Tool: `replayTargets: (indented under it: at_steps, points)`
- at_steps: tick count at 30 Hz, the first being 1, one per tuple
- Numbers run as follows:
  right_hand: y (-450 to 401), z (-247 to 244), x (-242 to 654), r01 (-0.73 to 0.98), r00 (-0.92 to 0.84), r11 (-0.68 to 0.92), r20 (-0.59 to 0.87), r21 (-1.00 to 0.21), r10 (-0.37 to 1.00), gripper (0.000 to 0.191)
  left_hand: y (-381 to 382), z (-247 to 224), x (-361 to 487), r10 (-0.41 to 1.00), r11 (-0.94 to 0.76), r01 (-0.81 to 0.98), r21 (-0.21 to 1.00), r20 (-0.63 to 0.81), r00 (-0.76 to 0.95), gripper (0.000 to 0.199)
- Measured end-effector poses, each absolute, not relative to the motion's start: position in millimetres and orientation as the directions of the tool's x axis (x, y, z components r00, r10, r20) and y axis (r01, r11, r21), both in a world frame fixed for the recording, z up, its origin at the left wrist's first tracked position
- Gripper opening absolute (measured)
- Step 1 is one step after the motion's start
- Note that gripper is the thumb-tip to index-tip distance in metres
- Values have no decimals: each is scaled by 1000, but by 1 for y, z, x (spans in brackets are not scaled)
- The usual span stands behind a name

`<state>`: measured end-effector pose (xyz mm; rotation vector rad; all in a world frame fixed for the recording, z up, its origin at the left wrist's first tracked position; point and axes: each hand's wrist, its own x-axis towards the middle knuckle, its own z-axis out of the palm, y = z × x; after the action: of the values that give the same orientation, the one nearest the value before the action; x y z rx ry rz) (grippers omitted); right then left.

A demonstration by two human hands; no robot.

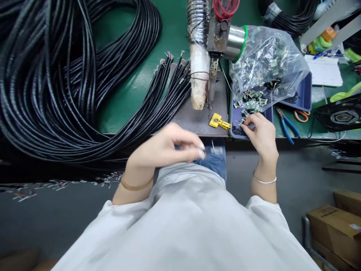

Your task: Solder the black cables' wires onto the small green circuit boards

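Note:
Over the blue tray (270, 130), my right hand (258, 131) pinches a small green circuit board (241, 122) with a thin pin or wire sticking out. Loose circuit boards (252, 101) lie heaped just beyond it, and small black parts (237, 130) sit in the tray's near corner. My left hand (172, 146) is in front of the bench edge, smeared by motion, thumb and finger closed around something dark and tiny. Just off those fingertips shows a blurred small board (216, 149); whether the hand holds it, I cannot tell. A yellow clip-like tool (220, 121) lies between the hands.
A soldering iron (213, 82) hangs upright beside a wrapped duct (199, 75). Bundled black cables (135, 109) cover the left side. A clear bag of boards (267, 56) rests over the trays. Pliers (286, 126) and a black fan (341, 114) are at right.

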<state>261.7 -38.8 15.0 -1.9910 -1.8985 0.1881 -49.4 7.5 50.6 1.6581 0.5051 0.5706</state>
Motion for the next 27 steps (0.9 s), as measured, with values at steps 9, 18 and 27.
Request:
replayTargets:
  at_steps: [9, 18, 27]
  points:
    - [-36, 27, 254, 880, 124, 14, 258, -474, 958, 14, -57, -22, -19, 654, 24, 268, 963, -218, 725, 24]
    - [-63, 23, 183, 125, 245, 107, 135, -986, 960, 23, -36, -23, -12, 843, 504, -248, 827, -408, 351, 33]
    - [-62, 1, 154, 163, 210, 95, 128, -982, 969, 19, -17, -9, -8, 874, 333, -238, 912, -205, 440, 23]
